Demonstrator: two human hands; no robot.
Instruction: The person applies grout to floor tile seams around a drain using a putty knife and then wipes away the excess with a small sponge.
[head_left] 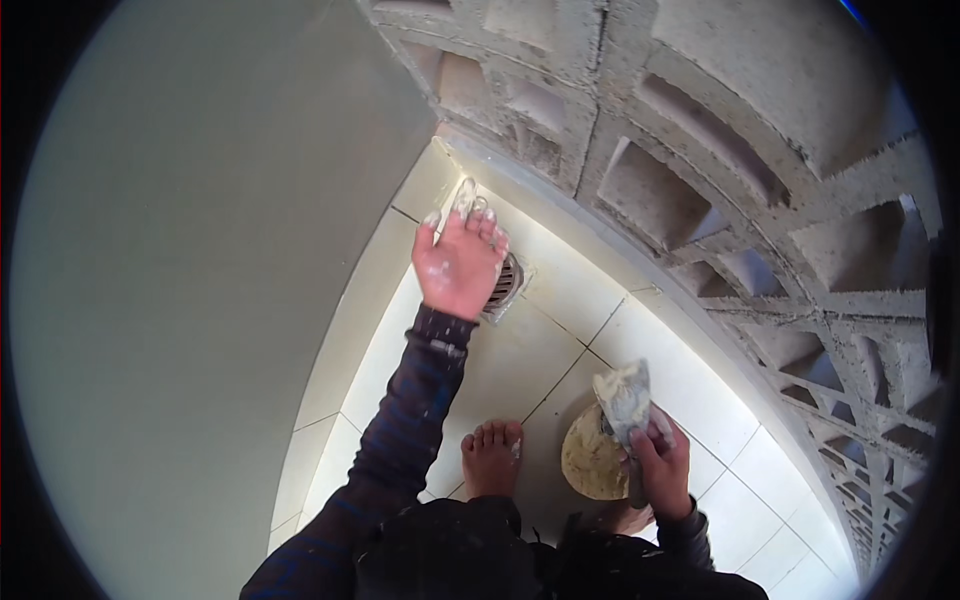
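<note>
One smooth grey wall [220, 250] rises at my left. My left hand [460, 265], palm up, paste-smeared fingers extended and gripping nothing, partly hides one round slotted metal drain [511, 281]. Rightward come one bare foot [490, 462], one round pale-yellow paste mass [588, 462], then one paste-caked flat scraper [625, 395] before it, clasped in my right hand's [665, 465] fingers. One pierced grey concrete-block wall [720, 235] bounds the right.

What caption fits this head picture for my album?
Left hand, palm up, near a drain; right hand holds a smeared scraper.
</note>
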